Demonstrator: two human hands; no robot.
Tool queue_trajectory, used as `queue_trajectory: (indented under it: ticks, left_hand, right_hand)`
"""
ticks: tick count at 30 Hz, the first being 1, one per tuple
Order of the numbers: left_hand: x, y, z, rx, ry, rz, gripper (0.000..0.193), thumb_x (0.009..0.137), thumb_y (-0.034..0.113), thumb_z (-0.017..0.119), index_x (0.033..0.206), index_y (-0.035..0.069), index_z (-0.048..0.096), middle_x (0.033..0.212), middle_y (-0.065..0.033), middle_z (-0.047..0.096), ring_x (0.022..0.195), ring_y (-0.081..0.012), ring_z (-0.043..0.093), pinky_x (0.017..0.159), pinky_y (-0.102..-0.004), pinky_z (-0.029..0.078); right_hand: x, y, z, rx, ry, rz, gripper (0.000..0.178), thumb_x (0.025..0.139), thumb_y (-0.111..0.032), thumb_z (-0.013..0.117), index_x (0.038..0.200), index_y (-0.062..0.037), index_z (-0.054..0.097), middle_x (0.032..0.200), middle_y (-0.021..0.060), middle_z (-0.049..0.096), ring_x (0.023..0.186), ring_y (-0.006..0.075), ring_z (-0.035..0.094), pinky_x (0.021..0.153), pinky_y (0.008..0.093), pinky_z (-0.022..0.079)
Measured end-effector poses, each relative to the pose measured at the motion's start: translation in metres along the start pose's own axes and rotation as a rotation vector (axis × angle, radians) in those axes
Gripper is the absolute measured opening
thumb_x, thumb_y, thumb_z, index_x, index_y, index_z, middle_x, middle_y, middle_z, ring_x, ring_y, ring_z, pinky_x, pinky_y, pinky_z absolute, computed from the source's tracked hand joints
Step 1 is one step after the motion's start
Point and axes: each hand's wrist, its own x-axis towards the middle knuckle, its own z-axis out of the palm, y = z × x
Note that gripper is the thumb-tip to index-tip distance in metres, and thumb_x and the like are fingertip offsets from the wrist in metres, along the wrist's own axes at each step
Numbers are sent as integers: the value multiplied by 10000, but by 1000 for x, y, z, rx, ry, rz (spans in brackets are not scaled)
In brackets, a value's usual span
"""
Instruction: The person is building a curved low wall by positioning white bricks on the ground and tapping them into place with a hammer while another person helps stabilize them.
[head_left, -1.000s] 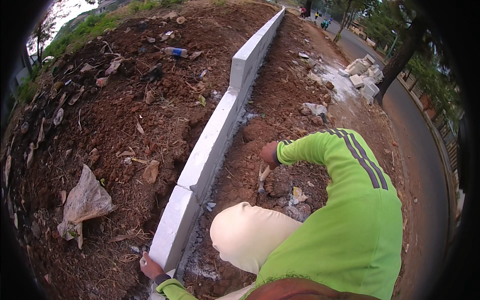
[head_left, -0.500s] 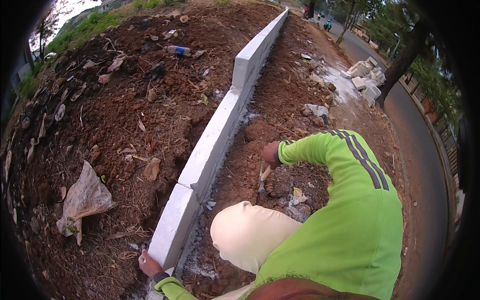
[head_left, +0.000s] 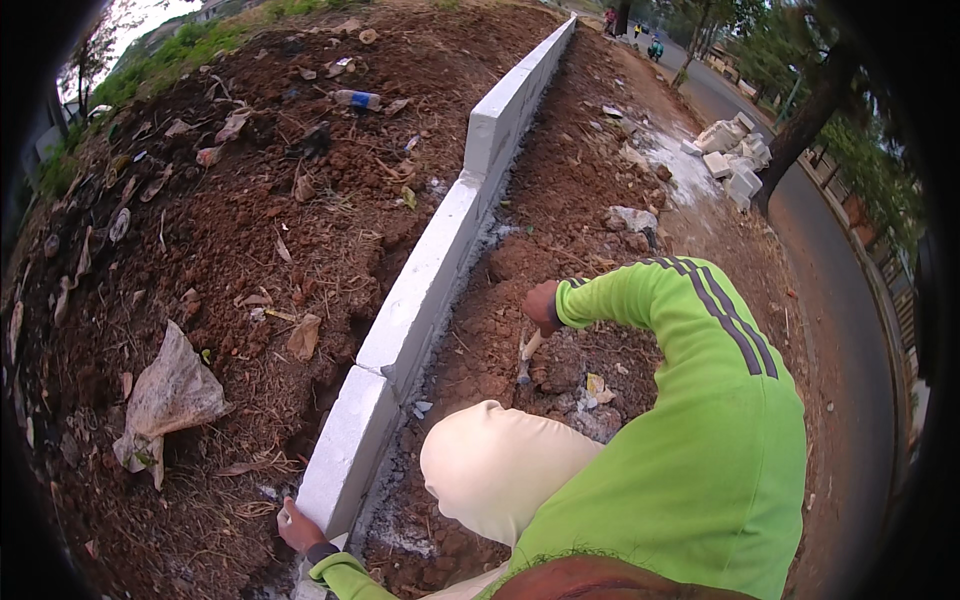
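A low wall of pale lightweight concrete blocks runs from the bottom of the head view into the distance. At its near end lies a white block point(head_left: 350, 440), and my left hand point(head_left: 299, 527) is closed against that block's lower outer corner; some fingers are hidden. To the right of the wall, my right hand point(head_left: 541, 305) makes a fist around a wooden-handled tool point(head_left: 533, 345). The tool points down at the soil and ends in a greyish metal part, whose exact shape I cannot make out. My bent knee point(head_left: 500, 465) is between the two hands, beside the wall.
Left of the wall, a torn whitish sack point(head_left: 175, 400) and a plastic bottle point(head_left: 358, 99) lie on reddish soil. A second course of blocks point(head_left: 490, 130) rises farther along. Broken blocks point(head_left: 735, 160) are heaped by a tree point(head_left: 815, 110), next to a paved road point(head_left: 840, 300).
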Motion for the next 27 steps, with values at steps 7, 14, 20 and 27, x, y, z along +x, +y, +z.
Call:
queue_trajectory:
  ticks: [7,14,20,27]
  left_hand:
    - [-3,3,1,10,10,20,509,925,448,621,989,-50,704,962,-228,709,858,-333,660,809,-432,503]
    - [0,0,0,-4,-18,13,505,928,442,628,1009,-50,707,990,-233,713,883,-336,669,819,-432,506]
    - [6,-7,4,12,3,25,506,927,444,630,1013,-49,708,987,-227,714,880,-329,667,819,-428,508]
    - [8,-10,4,-29,-54,2,534,925,469,620,1016,-49,710,1013,-231,704,900,-337,660,831,-429,506]
  right_hand:
    - [5,4,7,3,8,-1,445,690,-435,825,930,-66,765,900,165,732,880,356,717,772,444,581]
    - [8,3,7,-8,-8,-8,440,704,-440,821,935,-69,766,897,151,732,875,344,718,766,436,580]
    - [8,4,7,-17,-6,-5,428,709,-434,818,941,-78,767,897,145,733,876,341,718,764,436,579]
    - [6,6,12,-13,58,-9,426,712,-425,812,957,-80,765,913,147,734,890,345,716,782,443,577]
